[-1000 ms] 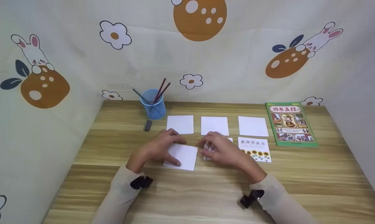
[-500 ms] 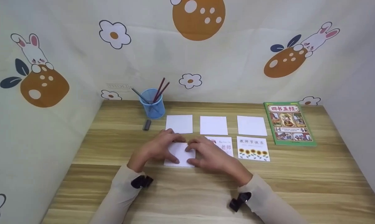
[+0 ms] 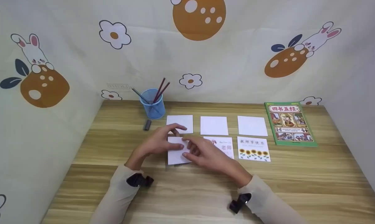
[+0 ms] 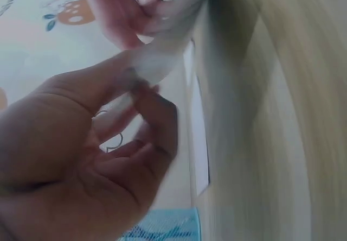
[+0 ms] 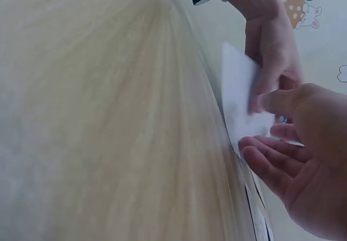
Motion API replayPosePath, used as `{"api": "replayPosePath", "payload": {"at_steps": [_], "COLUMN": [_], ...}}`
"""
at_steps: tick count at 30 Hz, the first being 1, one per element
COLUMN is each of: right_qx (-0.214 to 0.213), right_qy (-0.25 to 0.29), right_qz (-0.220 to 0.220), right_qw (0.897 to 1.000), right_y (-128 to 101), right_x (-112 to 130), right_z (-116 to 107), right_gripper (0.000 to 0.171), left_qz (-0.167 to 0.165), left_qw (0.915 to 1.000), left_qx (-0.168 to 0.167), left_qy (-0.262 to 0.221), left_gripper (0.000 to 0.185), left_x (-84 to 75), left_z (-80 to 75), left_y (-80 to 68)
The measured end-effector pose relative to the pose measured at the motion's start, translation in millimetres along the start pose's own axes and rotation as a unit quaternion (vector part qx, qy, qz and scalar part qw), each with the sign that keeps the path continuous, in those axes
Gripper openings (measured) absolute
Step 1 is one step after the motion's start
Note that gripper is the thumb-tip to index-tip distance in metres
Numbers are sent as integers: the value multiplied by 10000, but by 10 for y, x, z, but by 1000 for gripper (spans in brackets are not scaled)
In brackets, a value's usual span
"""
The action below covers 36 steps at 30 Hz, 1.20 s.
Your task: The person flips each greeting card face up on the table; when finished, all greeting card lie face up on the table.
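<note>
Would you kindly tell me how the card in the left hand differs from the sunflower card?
The held card shows a blank face in the head view; the sunflower card shows printed flowers and writing. The left hand keeps the held card off the table; the sunflower card lies flat on it, untouched. White is the main colour of both.

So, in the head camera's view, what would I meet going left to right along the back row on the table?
Blue mesh cup, left white card, middle white card, right white card, green-edged book.
</note>
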State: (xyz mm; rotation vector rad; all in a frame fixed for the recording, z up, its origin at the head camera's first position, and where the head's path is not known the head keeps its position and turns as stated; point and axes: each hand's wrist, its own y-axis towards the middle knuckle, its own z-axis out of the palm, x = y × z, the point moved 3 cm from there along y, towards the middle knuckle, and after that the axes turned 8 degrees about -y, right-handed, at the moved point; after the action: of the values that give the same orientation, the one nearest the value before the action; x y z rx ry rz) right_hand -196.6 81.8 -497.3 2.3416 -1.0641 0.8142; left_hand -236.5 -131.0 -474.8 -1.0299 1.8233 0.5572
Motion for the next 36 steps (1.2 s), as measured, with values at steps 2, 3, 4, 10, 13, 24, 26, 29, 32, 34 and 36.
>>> {"api": "replayPosePath", "payload": {"at_steps": [2,3,4,10,13,24,26,29,32,34,36], "right_qx": [-195,-270,-336,-639,-792,-996,-1061,-1074,-868,-645,-428], "right_qy": [239,383,522,883,862,609,275,-199,-707,-1034,-1316], "right_qz": [85,140,194,212,200,370,326,267,187,161,154], "right_qw": [9995,9988,9979,9938,9929,9925,9934,9937,9935,9924,9903], "right_y": [3,4,6,16,18,23,19,7,-10,-21,-32], "right_x": [8,6,5,0,-18,-119,-133,-148,-151,-151,-149], "right_z": [-26,-35,-44,-71,-89,-127,-126,-127,-116,-100,-84], "right_gripper": [59,60,61,54,53,59,55,47,42,43,46], "left_qz": [87,80,47,7,254,284,207,120,-160,-430,-656], "left_qw": [9984,9963,9936,9741,9761,9986,9990,9984,9966,9948,9928], "left_qx": [-234,-332,-406,-120,-91,-441,-367,-412,-531,-567,-561], "left_qy": [-506,-783,-1055,-2260,-2156,112,167,379,606,723,832], "left_gripper": [53,50,48,49,48,37,33,32,32,33,32], "left_x": [-34,-55,-67,-108,-95,31,41,57,82,98,112], "left_z": [0,4,10,88,101,33,32,26,24,29,37], "left_y": [15,20,24,54,72,84,85,81,68,55,46]}}
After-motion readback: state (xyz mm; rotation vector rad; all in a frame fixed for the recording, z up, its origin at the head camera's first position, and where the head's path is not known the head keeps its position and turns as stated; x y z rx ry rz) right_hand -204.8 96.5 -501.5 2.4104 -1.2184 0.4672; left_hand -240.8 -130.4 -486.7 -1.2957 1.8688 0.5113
